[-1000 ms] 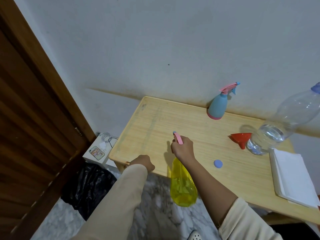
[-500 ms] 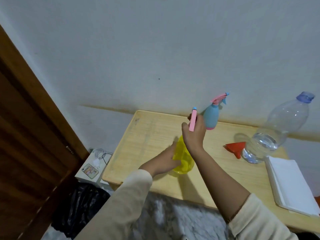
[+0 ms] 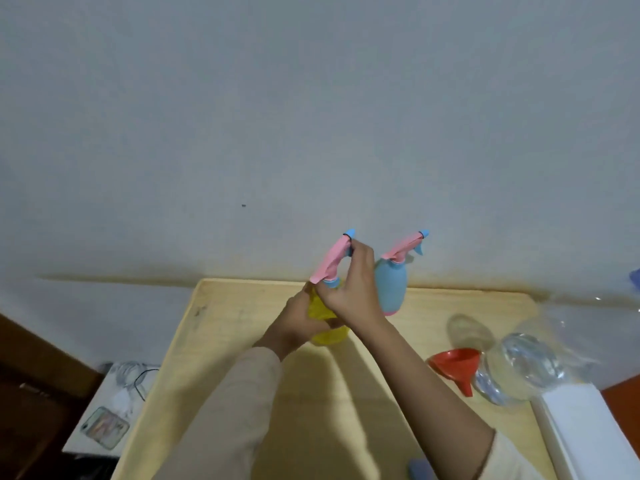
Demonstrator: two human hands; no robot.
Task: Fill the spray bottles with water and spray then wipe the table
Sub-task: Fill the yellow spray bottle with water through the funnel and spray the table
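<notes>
A yellow spray bottle (image 3: pixel 329 336) stands on the wooden table (image 3: pixel 225 327). My left hand (image 3: pixel 298 323) is wrapped around its body. My right hand (image 3: pixel 349 289) grips its neck and pink spray head (image 3: pixel 332 259). Just behind my right hand stands a blue spray bottle (image 3: pixel 391 289) with a pink trigger head, close to the wall. A red funnel (image 3: pixel 457 367) lies on its side to the right. Next to the funnel stands a large clear water bottle (image 3: pixel 519 365), blurred, with some water in it. A stack of white cloths (image 3: pixel 588 431) lies at the right edge.
A blue bottle cap (image 3: pixel 419 469) rests on the table near the bottom edge, by my right forearm. Left of the table a white box (image 3: pixel 114 403) holds a phone (image 3: pixel 104 427) and cables. The wall runs right behind the table.
The yellow bottle came up from below the table edge onto the table. My left hand moved from the table edge to its body. The camera tilted upward.
</notes>
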